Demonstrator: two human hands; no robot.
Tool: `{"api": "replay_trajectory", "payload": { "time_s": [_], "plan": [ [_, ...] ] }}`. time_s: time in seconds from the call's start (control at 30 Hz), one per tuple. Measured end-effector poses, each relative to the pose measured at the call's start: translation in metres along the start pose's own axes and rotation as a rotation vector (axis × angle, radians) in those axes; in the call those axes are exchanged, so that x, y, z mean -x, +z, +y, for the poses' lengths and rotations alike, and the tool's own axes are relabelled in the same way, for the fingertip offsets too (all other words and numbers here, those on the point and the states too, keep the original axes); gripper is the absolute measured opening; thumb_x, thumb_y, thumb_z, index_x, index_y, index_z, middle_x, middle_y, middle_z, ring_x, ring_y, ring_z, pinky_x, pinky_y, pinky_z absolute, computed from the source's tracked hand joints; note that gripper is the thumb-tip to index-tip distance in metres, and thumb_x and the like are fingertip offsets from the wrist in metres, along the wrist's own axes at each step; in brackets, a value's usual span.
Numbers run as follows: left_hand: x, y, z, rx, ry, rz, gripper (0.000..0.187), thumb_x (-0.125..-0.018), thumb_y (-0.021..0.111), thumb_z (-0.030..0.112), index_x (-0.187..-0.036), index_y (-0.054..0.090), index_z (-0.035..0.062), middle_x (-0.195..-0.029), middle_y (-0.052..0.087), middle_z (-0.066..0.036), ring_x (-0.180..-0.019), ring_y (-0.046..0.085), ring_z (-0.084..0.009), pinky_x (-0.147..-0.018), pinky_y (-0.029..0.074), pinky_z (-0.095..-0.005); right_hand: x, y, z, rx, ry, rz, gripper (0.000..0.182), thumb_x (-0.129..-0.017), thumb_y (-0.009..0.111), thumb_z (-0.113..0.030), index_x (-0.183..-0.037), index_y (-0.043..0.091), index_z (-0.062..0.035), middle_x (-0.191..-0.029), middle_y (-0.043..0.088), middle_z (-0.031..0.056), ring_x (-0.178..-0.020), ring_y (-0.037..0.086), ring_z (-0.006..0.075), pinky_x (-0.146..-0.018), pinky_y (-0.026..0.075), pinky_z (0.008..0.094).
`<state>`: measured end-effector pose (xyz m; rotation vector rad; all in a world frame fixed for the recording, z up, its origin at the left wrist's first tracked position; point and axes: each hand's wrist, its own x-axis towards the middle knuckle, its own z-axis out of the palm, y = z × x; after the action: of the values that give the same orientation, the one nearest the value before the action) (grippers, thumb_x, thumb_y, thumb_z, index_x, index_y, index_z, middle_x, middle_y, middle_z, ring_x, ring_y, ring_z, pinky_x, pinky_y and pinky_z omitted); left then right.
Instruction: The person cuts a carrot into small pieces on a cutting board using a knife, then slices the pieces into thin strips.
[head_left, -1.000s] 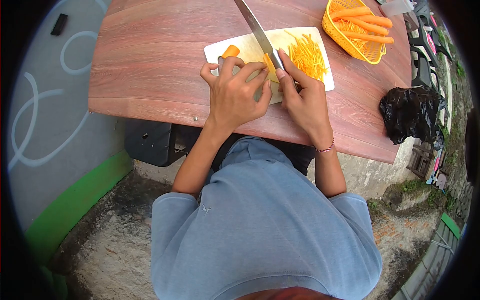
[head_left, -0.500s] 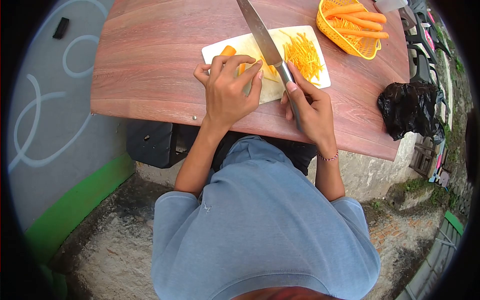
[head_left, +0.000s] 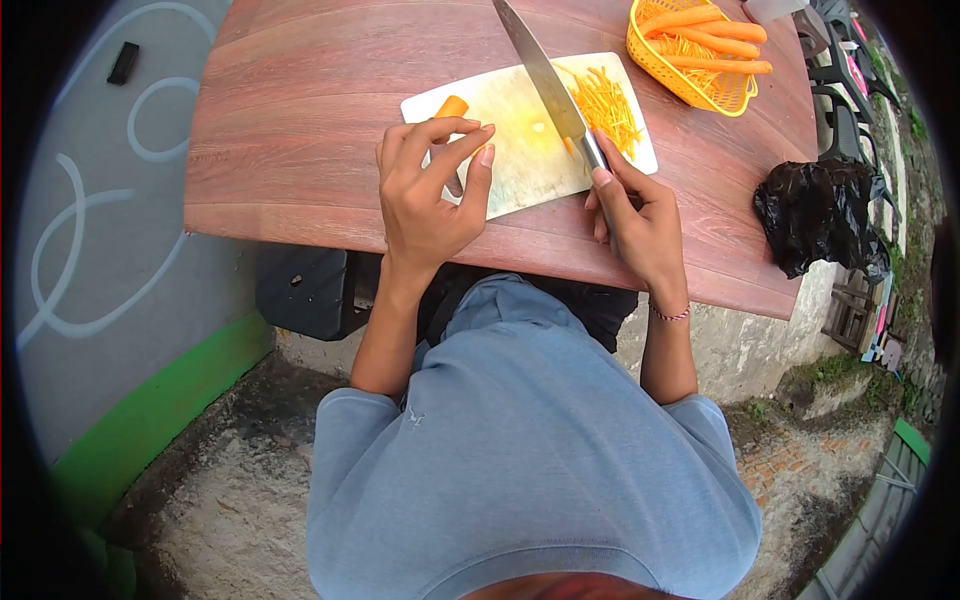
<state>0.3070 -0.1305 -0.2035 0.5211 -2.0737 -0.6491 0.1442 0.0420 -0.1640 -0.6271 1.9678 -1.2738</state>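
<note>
A white cutting board point(head_left: 520, 165) lies on the reddish wooden table point(head_left: 300, 110). My right hand point(head_left: 640, 215) grips the handle of a large knife point(head_left: 545, 75), its blade angled across the board next to a pile of thin carrot strips point(head_left: 605, 100). My left hand point(head_left: 430, 195) is over the board's near left part, fingers curled around a carrot piece point(head_left: 452, 107) whose end shows above them. How firmly it holds the piece is unclear.
A yellow basket point(head_left: 700, 90) with whole peeled carrots point(head_left: 715, 45) stands at the table's far right. A black plastic bag point(head_left: 820, 215) sits at the table's right edge. A small dark object point(head_left: 123, 62) lies on the grey floor at left.
The knife has swept the cut strips rightward onto the pile and moved right. My left hand has pulled back to the left with the carrot piece, leaving the board's middle bare.
</note>
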Motion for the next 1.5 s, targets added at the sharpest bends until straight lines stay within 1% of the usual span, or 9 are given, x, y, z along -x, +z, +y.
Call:
{"api": "replay_trajectory", "payload": {
  "time_s": [0.2, 0.27, 0.37, 0.7, 0.8, 0.93, 1.1, 1.3, 1.5],
  "plan": [
    [-0.016, -0.003, 0.017, -0.099, 0.219, -0.165, 0.035, -0.093, 0.076, 0.020, -0.127, 0.077, 0.0113, -0.128, 0.072, -0.003, -0.120, 0.062, -0.0255, -0.104, 0.039, -0.0478, 0.002, -0.012, -0.008, 0.182, -0.114, 0.104, 0.046, -0.101, 0.075, -0.021, -0.144, 0.068, -0.0057, -0.078, 0.073, 0.0067, -0.061, 0.063, 0.0082, -0.062, 0.052, 0.0280],
    [-0.024, -0.001, 0.026, -0.193, 0.264, -0.206, 0.035, -0.096, 0.073, 0.026, -0.128, 0.076, 0.0128, -0.131, 0.071, -0.002, -0.127, 0.060, -0.0242, -0.107, 0.033, -0.0532, 0.011, -0.014, -0.010, 0.464, -0.443, 0.190, 0.043, -0.094, 0.082, -0.020, -0.133, 0.075, -0.0030, -0.085, 0.078, 0.0161, -0.064, 0.071, 0.0174, -0.064, 0.055, 0.0317],
    [-0.029, 0.008, 0.023, -0.307, 0.340, -0.281, 0.036, -0.100, 0.068, 0.037, -0.128, 0.075, 0.0150, -0.135, 0.069, -0.001, -0.135, 0.058, -0.0219, -0.112, 0.023, -0.0611, 0.023, -0.017, -0.011, 0.511, -0.544, 0.197, 0.039, -0.089, 0.086, -0.018, -0.124, 0.079, -0.0019, -0.091, 0.078, 0.0206, -0.068, 0.075, 0.0265, -0.066, 0.057, 0.0349],
    [-0.049, 0.046, 0.022, -0.362, 0.468, -0.587, 0.054, -0.102, 0.059, 0.057, -0.133, 0.072, 0.0145, -0.139, 0.069, -0.001, -0.139, 0.056, -0.0205, -0.117, 0.016, -0.0623, 0.023, -0.025, -0.001, 0.710, -0.644, 0.201, 0.039, -0.088, 0.084, -0.020, -0.125, 0.079, -0.0106, -0.090, 0.079, 0.0122, -0.070, 0.075, 0.0283, -0.061, 0.058, 0.0393],
    [-0.054, 0.051, 0.020, -0.353, 0.491, -0.496, 0.059, -0.102, 0.057, 0.061, -0.135, 0.071, 0.0140, -0.139, 0.069, -0.002, -0.140, 0.056, -0.0210, -0.116, 0.016, -0.0639, 0.018, -0.023, 0.002, 0.721, -0.664, 0.227, 0.040, -0.088, 0.084, -0.021, -0.125, 0.079, -0.0109, -0.090, 0.079, 0.0113, -0.069, 0.074, 0.0281, -0.060, 0.057, 0.0396],
    [-0.059, 0.035, 0.017, -0.217, 0.462, -0.345, 0.046, -0.101, 0.065, 0.050, -0.129, 0.073, 0.0137, -0.130, 0.072, -0.003, -0.132, 0.061, -0.0220, -0.115, 0.020, -0.0611, 0.019, -0.026, 0.002, 0.686, -0.636, 0.231, 0.038, -0.088, 0.084, -0.020, -0.125, 0.079, -0.0088, -0.089, 0.079, 0.0124, -0.069, 0.074, 0.0289, -0.060, 0.057, 0.0395],
    [-0.041, -0.006, -0.014, -0.071, 0.161, -0.197, 0.017, -0.090, 0.079, 0.014, -0.106, 0.076, 0.0098, -0.110, 0.074, -0.004, -0.105, 0.062, -0.0241, -0.094, 0.041, -0.0433, 0.019, -0.030, 0.005, 0.448, -0.523, 0.224, 0.040, -0.094, 0.082, -0.018, -0.129, 0.076, -0.0007, -0.086, 0.078, 0.0189, -0.065, 0.072, 0.0206, -0.062, 0.055, 0.0334],
    [-0.016, -0.030, -0.015, -0.277, 0.048, -0.377, 0.030, -0.089, 0.079, 0.014, -0.119, 0.079, 0.0107, -0.117, 0.072, -0.007, -0.100, 0.059, -0.0289, -0.091, 0.045, -0.0425, 0.023, -0.019, 0.008, 0.096, -0.126, 0.033, 0.045, -0.100, 0.076, -0.018, -0.141, 0.069, -0.0004, -0.077, 0.075, 0.0099, -0.065, 0.065, 0.0080, -0.063, 0.053, 0.0296],
    [-0.021, -0.027, -0.015, -0.313, 0.051, -0.462, 0.031, -0.088, 0.082, 0.021, -0.118, 0.083, 0.0139, -0.120, 0.068, -0.004, -0.109, 0.055, -0.0284, -0.096, 0.041, -0.0436, 0.026, -0.004, 0.010, 0.105, -0.078, -0.047, 0.045, -0.102, 0.074, -0.017, -0.144, 0.067, -0.0010, -0.074, 0.069, 0.0059, -0.063, 0.063, 0.0085, -0.062, 0.052, 0.0288]
  ]
}}
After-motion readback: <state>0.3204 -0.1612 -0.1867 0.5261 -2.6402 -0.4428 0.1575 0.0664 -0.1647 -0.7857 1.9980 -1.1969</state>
